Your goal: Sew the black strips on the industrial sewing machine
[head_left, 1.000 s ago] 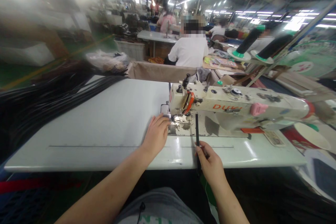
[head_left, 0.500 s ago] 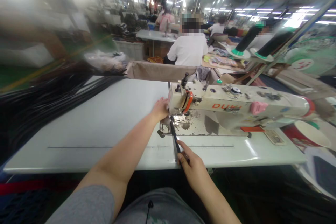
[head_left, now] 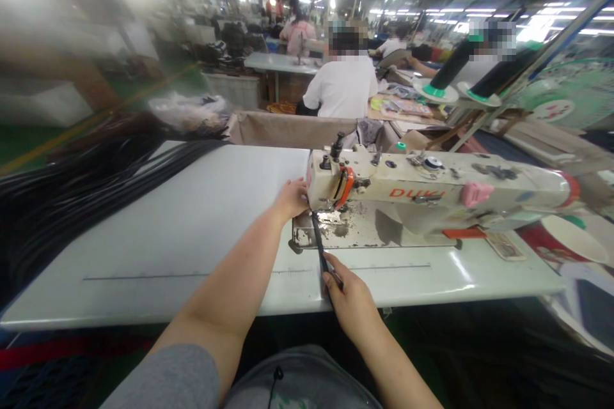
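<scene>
Taken from the right hand (head_left: pixel 348 291), which pinches a flat, narrow black strip (head_left: pixel 318 236) between thumb and fingers, the strip runs towards half past eleven, up onto the metal bed plate (head_left: pixel 364 230), whose pale finish is scuffed and chipped. At about eleven, the left hand (head_left: pixel 293 198) is against the end of the long cream sewing machine (head_left: pixel 412 182); its fingertips are partly hidden there, so I cannot tell whether it grips anything. The machine's worn, blocky body stretches off towards two. Between nine and ten hangs a limp bundle of black strips (head_left: pixel 119 185), crossing the table's far-left side. The glossy white table (head_left: pixel 192 217) has a smooth, rounded near edge just under the right hand, and its broadest stretch for sliding lies towards ten, left of the machine.
</scene>
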A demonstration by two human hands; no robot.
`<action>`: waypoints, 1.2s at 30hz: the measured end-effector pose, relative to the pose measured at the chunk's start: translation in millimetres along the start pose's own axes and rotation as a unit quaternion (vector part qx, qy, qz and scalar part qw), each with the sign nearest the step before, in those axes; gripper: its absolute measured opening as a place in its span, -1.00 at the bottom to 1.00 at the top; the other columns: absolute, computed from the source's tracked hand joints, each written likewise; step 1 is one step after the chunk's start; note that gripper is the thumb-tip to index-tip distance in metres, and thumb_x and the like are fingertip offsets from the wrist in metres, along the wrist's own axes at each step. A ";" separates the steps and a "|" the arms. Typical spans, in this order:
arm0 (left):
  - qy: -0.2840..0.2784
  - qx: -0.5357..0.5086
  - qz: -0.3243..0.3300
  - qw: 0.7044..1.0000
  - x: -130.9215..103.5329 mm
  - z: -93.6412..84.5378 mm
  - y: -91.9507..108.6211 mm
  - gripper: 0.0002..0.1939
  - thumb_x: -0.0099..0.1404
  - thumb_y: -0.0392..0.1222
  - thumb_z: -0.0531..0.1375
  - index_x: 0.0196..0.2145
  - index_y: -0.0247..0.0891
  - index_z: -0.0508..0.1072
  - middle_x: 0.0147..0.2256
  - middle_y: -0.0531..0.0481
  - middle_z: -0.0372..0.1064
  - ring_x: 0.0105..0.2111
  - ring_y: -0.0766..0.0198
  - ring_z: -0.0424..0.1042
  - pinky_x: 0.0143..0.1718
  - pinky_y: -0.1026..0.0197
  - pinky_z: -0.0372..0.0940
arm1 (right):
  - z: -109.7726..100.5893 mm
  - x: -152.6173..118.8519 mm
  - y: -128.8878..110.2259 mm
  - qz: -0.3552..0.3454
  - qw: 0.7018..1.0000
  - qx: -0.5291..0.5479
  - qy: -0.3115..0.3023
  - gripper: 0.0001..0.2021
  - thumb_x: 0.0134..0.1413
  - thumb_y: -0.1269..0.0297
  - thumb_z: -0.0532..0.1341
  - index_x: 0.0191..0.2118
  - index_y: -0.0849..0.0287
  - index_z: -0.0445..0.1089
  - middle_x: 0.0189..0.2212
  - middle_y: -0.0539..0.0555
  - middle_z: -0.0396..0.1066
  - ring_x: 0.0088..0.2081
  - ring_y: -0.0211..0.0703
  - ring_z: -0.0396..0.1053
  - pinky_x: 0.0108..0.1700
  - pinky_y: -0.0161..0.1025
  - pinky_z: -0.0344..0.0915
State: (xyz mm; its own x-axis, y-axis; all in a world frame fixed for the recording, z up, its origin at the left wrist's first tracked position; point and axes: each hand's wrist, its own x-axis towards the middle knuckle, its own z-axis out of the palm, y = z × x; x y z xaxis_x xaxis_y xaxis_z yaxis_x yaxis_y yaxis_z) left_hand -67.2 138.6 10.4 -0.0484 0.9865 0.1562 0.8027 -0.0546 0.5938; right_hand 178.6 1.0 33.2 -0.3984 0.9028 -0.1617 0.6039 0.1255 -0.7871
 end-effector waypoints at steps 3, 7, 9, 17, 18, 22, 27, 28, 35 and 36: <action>0.004 -0.008 -0.014 1.000 -0.5 -0.4 1.8 -0.77 0.20 -0.28 0.34 -0.14 -0.22 0.61 0.03 -0.15 0.52 0.26 -0.15 0.29 0.40 -0.32 -0.09 | 0.9 1.4 -0.9 0.003 1.000 -0.001 0.002 -0.49 0.27 0.17 0.10 0.27 0.11 0.42 -0.17 0.14 0.63 -0.10 0.06 0.57 0.05 -0.05 0.42; 0.015 -0.025 -0.025 0.999 -1.5 -1.1 4.7 -0.71 0.18 -0.29 0.34 -0.11 -0.19 0.62 0.05 -0.16 0.52 0.26 -0.15 0.29 0.41 -0.32 -0.10 | 2.4 2.1 -0.4 0.007 1.000 -0.005 0.009 -0.50 0.27 0.19 0.12 0.28 0.09 0.42 -0.06 0.16 0.61 0.01 0.10 0.55 0.11 -0.03 0.40; 0.021 -0.039 -0.028 0.999 -2.3 -1.3 6.0 -0.69 0.16 -0.31 0.34 -0.10 -0.19 0.62 0.05 -0.16 0.53 0.25 -0.15 0.30 0.41 -0.31 -0.12 | 2.9 2.3 0.2 0.008 1.000 -0.008 0.008 -0.50 0.27 0.20 0.11 0.29 0.09 0.41 0.00 0.16 0.59 0.06 0.11 0.53 0.14 -0.01 0.38; 0.055 -0.116 -0.068 0.989 -4.2 -2.5 6.4 -0.83 0.14 -0.31 0.31 -0.27 -0.23 0.63 -0.11 -0.13 0.58 0.09 -0.04 0.44 0.28 -0.05 0.18 | 2.4 7.4 1.4 -0.029 0.999 0.000 0.042 -0.55 0.22 0.27 0.15 0.21 0.06 0.44 -0.08 0.13 0.57 -0.05 0.03 0.53 0.07 -0.05 0.43; 0.064 -0.129 -0.080 0.986 -4.2 -3.0 5.3 -0.85 0.14 -0.32 0.30 -0.30 -0.24 0.63 -0.13 -0.12 0.58 0.04 0.00 0.46 0.21 0.00 0.25 | 2.4 8.1 1.9 -0.045 0.998 0.004 0.054 -0.55 0.20 0.30 0.15 0.19 0.06 0.45 -0.11 0.13 0.55 -0.07 0.01 0.52 0.05 -0.06 0.43; 0.120 -0.195 -0.135 0.964 -3.5 -4.2 -0.5 -0.93 0.08 -0.30 0.31 -0.40 -0.25 0.56 -0.12 -0.09 0.55 -0.04 0.06 0.47 0.10 0.09 0.31 | 1.4 8.4 4.8 -0.085 0.990 0.019 0.108 -0.61 0.16 0.29 0.19 0.10 0.12 0.48 -0.15 0.16 0.42 -0.13 -0.02 0.46 0.01 -0.06 0.46; 0.176 -0.343 -0.201 0.901 -12.0 -3.7 -4.0 -0.83 0.19 -0.10 0.26 -0.42 -0.26 0.44 -0.36 -0.06 0.50 -0.23 0.14 0.51 -0.05 0.07 0.41 | -2.0 7.0 1.9 -0.107 0.982 0.052 0.144 -0.65 0.20 0.16 0.24 0.04 0.17 0.49 -0.02 0.24 0.34 -0.06 0.01 0.43 0.00 -0.03 0.48; 0.179 -0.379 -0.206 0.884 -16.4 -4.2 -4.0 -0.81 0.20 -0.08 0.24 -0.43 -0.26 0.40 -0.38 -0.07 0.49 -0.25 0.16 0.52 -0.07 0.08 0.44 | -2.4 7.4 -0.3 -0.110 0.982 0.062 0.143 -0.68 0.21 0.13 0.23 0.00 0.17 0.51 -0.02 0.24 0.35 -0.06 0.01 0.43 -0.02 -0.05 0.48; 0.220 -0.521 -0.208 0.798 -70.8 -15.7 -4.5 -0.59 0.08 0.07 0.40 -0.42 -0.25 0.31 -0.42 0.02 0.40 -0.33 0.27 0.50 -0.03 0.01 0.50 | 9.3 16.2 -23.3 -0.097 0.984 0.150 0.016 -0.70 0.27 0.01 0.21 -0.14 0.14 0.49 -0.27 0.12 0.48 -0.27 -0.11 0.43 -0.22 -0.18 0.42; 0.230 -0.527 -0.208 0.791 -80.0 -17.3 -4.0 -0.58 0.05 0.07 0.42 -0.40 -0.26 0.34 -0.41 0.03 0.40 -0.33 0.28 0.49 -0.02 0.02 0.50 | 13.4 18.4 -26.7 -0.077 0.980 0.183 -0.027 -0.66 0.27 -0.03 0.20 -0.11 0.15 0.48 -0.32 0.08 0.48 -0.36 -0.16 0.40 -0.30 -0.23 0.38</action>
State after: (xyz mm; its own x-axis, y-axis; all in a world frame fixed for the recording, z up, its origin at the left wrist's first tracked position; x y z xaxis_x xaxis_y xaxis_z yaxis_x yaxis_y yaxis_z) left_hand -76.9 57.2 9.2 -0.5847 0.8052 -0.0994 -0.2699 -0.0775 0.9598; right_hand 145.9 8.8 43.3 -0.5076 0.8603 -0.0472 0.2501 0.0947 -0.9636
